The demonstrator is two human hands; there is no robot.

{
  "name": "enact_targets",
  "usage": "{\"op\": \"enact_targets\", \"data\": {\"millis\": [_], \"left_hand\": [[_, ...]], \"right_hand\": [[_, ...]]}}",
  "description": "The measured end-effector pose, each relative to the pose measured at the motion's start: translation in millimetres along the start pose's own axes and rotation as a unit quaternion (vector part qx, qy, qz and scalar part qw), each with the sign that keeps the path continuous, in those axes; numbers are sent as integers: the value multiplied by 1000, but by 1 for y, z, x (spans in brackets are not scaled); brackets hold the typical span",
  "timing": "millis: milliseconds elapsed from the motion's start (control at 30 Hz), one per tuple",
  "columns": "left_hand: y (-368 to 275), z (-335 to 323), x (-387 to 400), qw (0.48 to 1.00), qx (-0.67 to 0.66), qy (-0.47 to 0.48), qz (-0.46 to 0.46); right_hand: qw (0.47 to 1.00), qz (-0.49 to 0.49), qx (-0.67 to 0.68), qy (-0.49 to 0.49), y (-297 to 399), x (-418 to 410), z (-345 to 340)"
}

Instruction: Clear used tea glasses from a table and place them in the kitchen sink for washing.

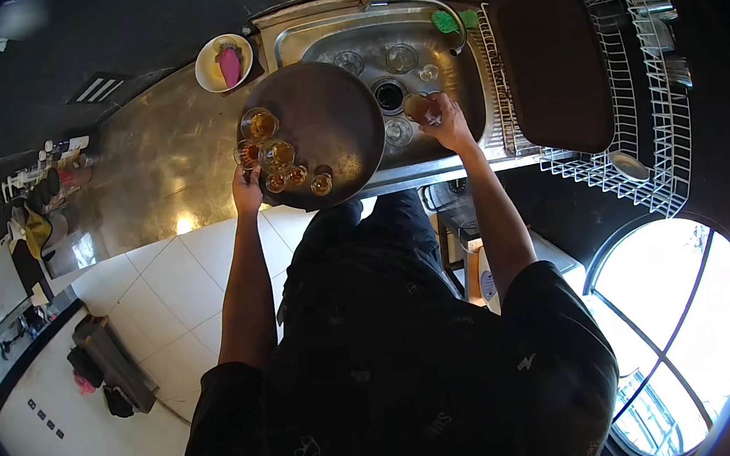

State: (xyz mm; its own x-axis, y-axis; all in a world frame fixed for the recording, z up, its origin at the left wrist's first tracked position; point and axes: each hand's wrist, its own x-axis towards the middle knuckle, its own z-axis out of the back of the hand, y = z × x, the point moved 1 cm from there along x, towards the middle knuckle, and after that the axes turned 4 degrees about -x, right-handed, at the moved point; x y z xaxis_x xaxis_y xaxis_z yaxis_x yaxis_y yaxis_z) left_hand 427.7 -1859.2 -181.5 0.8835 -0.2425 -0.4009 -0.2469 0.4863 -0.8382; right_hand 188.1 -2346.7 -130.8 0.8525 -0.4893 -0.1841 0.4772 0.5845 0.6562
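My right hand (pixel 449 129) holds a glass of brownish liquid (pixel 421 109) over the steel sink (pixel 469 73). Near the left edge of a round dark tray (pixel 335 125), my left hand (pixel 247 190) has its fingers around the near side of an amber-tinted glass (pixel 246 155). Close by on the tray are a wide glass (pixel 259 125), another glass (pixel 277 155) and several small glasses (pixel 320 183), all with amber contents. Down in the sink lie clear glasses (pixel 401 58), one of them (pixel 398 132) just below the right hand's glass. The drain (pixel 390 96) is visible between them.
A curved faucet (pixel 454 21) reaches over the sink's right side, near a green scrubber (pixel 445 21). A brown rectangular tray (pixel 551 68) stands in the white wire rack (pixel 666 133). On the steel counter (pixel 154 162) sits a white bowl (pixel 224 63) with a pink item inside.
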Motion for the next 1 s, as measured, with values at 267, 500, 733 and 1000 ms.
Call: {"op": "enact_targets", "data": {"millis": [267, 500, 733, 1000], "left_hand": [[-4, 0, -4, 993, -10, -18, -115], [-10, 1, -5, 1000, -10, 0, -30], [-24, -1, -14, 997, 6, -5, -77], [-29, -3, -15, 999, 9, -20, -26]], "right_hand": [[984, -32, -176, 10, 9, 17, 11], [939, -37, -340, -27, 54, 52, 28], [996, 44, 49, -61, 74, 122, 0], [992, 114, -2, 61, 64, 193, -75]]}}
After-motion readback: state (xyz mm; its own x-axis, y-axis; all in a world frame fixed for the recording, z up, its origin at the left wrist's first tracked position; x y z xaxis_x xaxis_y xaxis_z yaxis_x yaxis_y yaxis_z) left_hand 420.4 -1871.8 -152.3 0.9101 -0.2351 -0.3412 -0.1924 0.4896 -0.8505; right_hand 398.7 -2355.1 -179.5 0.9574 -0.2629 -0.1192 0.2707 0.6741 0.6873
